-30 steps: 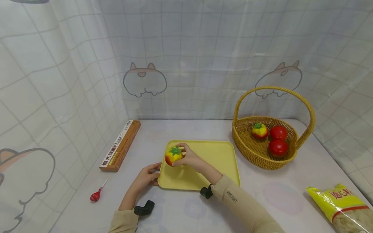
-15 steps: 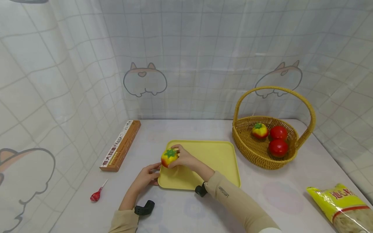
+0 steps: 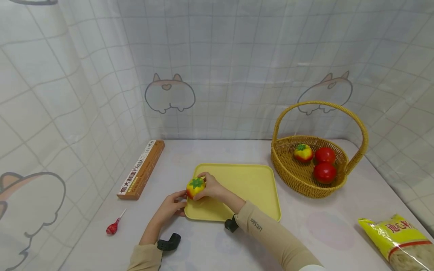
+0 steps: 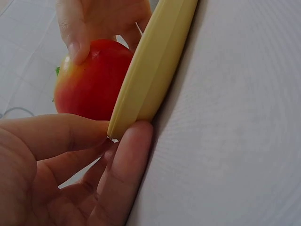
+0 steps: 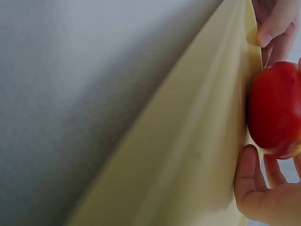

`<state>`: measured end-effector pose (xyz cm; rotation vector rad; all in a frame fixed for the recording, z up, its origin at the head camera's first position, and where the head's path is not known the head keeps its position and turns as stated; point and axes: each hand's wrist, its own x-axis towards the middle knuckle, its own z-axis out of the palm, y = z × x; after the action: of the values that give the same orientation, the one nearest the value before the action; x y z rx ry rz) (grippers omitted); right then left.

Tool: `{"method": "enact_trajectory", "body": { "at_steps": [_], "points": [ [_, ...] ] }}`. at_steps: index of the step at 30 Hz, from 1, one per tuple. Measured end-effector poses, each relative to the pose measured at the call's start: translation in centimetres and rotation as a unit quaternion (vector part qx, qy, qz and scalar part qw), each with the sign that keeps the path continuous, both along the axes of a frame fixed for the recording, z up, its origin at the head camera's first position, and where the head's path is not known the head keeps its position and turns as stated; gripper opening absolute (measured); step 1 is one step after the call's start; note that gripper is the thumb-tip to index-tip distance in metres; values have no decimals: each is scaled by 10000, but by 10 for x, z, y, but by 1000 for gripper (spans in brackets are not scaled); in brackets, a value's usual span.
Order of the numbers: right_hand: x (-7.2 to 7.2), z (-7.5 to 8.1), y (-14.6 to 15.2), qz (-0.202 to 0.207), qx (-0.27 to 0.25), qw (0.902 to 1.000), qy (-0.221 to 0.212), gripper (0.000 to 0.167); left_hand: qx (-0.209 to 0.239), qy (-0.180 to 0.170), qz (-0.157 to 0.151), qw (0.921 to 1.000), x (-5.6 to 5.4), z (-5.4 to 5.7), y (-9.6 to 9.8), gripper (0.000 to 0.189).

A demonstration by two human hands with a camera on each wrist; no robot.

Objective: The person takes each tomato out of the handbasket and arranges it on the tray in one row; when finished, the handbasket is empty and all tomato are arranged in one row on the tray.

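My right hand holds a yellow-and-red persimmon with a green leafy top, thumb and fingers on its sides. The fruit is low over the left end of a yellow tray. At the tray's left edge, my left hand pinches the rim between thumb and fingers. In the left wrist view the red underside of the persimmon shows just inside the tray wall. Seen from the right wrist, the persimmon sits close against the tray floor, with right-hand fingertips beside it.
A wicker basket with a tall handle stands at right, holding another persimmon and two red tomato-like fruits. A pasta box and a red lollipop lie at left. A yellow food bag lies front right.
My right hand has carried the persimmon left and slightly toward me, down to the tray's left end. The left hand has stayed at the tray's rim.
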<state>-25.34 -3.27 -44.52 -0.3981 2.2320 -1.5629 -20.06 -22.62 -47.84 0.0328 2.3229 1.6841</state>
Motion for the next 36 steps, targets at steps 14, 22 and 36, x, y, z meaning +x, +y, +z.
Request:
{"method": "enact_trajectory", "body": {
  "at_steps": [14,22,36],
  "points": [
    [5,4,4,91,171,9998,34,77,-95,-9,122,9999,0,-2,2,56],
    [2,15,20,30,-68,9998,-166,81,-60,-10,181,9998,2,2,3,56],
    [-6,31,63,-84,-670,9973,-275,82,-40,-23,222,9997,1,-1,3,56]
  ]
}}
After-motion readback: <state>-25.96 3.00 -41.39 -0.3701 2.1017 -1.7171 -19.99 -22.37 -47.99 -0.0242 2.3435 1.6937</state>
